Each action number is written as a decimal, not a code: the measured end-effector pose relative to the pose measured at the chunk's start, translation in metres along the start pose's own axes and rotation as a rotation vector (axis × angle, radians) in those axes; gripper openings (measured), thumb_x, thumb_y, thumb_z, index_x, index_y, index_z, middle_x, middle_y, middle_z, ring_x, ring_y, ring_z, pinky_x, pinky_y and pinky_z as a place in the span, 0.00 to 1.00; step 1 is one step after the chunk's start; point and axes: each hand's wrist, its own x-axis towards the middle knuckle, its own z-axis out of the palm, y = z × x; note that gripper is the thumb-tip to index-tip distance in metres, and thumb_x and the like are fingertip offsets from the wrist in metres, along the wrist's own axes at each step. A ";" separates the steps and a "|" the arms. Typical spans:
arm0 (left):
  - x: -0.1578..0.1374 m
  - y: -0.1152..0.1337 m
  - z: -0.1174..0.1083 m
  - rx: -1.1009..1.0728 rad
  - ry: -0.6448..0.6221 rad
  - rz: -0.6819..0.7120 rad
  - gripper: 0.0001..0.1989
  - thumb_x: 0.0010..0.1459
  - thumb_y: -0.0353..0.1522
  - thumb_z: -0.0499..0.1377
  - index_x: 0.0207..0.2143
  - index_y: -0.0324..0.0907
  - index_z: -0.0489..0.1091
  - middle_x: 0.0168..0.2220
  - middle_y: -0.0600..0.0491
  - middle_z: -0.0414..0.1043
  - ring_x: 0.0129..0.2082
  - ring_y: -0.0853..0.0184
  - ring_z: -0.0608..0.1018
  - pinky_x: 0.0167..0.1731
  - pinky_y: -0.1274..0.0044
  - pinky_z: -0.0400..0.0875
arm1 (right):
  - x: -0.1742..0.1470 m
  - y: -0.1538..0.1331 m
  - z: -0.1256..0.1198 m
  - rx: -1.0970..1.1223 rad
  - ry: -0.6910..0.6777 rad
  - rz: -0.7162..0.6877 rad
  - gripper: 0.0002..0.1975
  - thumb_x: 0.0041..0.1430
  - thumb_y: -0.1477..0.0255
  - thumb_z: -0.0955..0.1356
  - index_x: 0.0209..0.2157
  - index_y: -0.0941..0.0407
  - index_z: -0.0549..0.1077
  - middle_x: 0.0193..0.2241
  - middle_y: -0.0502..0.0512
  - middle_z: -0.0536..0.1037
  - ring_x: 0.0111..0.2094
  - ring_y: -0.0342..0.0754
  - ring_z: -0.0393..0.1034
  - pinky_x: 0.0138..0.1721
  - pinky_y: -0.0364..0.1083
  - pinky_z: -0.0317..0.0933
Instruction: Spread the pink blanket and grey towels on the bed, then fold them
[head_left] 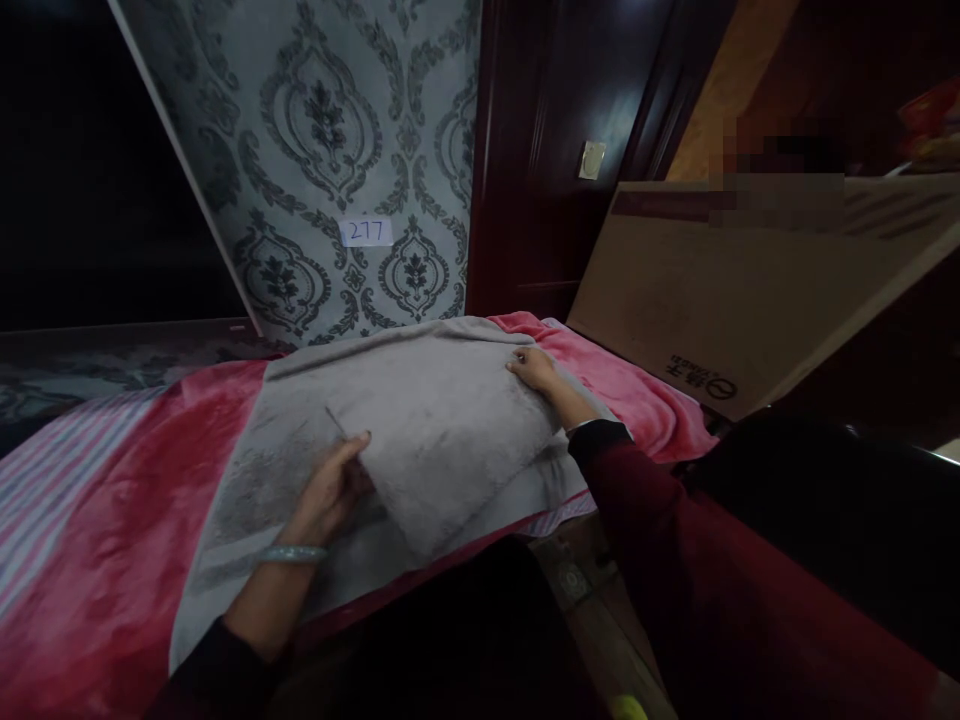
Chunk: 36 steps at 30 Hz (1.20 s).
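Softly fuzzy and pale grey, the cloth (450, 430) sits over a grey blanket (247, 480), one corner toward six o'clock; the left hand (334, 490) pinches its edge at nine, the right hand (536, 370) at one

Patterned wallpaper (322, 120) (a "277" label (367, 232) on it) beside dark panel (551, 140).

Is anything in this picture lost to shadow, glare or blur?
Head view: dim overall; dark panel nearly black; faint sheen on the door; pixelated patch over the top of the carton; left hand and right hand readable against gray cloth.
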 end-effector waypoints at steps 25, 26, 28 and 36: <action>-0.055 -0.044 0.033 -0.139 -0.093 -0.068 0.15 0.50 0.36 0.65 0.41 0.43 0.73 0.41 0.48 0.79 0.37 0.57 0.81 0.29 0.70 0.79 | -0.277 0.043 0.087 1.661 -0.142 0.519 0.24 0.47 0.56 0.76 0.44 0.50 0.76 0.46 0.54 0.80 0.51 0.57 0.73 0.52 0.56 0.69; -0.062 -0.050 0.031 -0.164 -0.091 -0.100 0.15 0.50 0.35 0.66 0.41 0.43 0.73 0.42 0.48 0.79 0.38 0.57 0.81 0.30 0.70 0.79 | -0.278 0.044 0.088 1.670 -0.157 0.564 0.23 0.46 0.57 0.77 0.43 0.51 0.76 0.46 0.55 0.81 0.51 0.58 0.73 0.52 0.57 0.69; -0.072 -0.060 0.027 -0.230 -0.073 -0.176 0.14 0.48 0.32 0.67 0.39 0.42 0.73 0.43 0.48 0.79 0.39 0.58 0.81 0.33 0.71 0.80 | -0.282 0.050 0.090 1.683 -0.215 0.644 0.20 0.47 0.60 0.77 0.41 0.53 0.77 0.42 0.57 0.82 0.51 0.60 0.74 0.52 0.59 0.69; -0.058 -0.044 0.008 -0.495 -0.029 -0.286 0.05 0.55 0.25 0.56 0.34 0.39 0.70 0.34 0.46 0.77 0.31 0.61 0.80 0.31 0.70 0.78 | -0.281 0.055 0.089 1.810 -0.222 0.690 0.17 0.49 0.65 0.76 0.41 0.56 0.79 0.41 0.57 0.83 0.51 0.59 0.74 0.57 0.58 0.66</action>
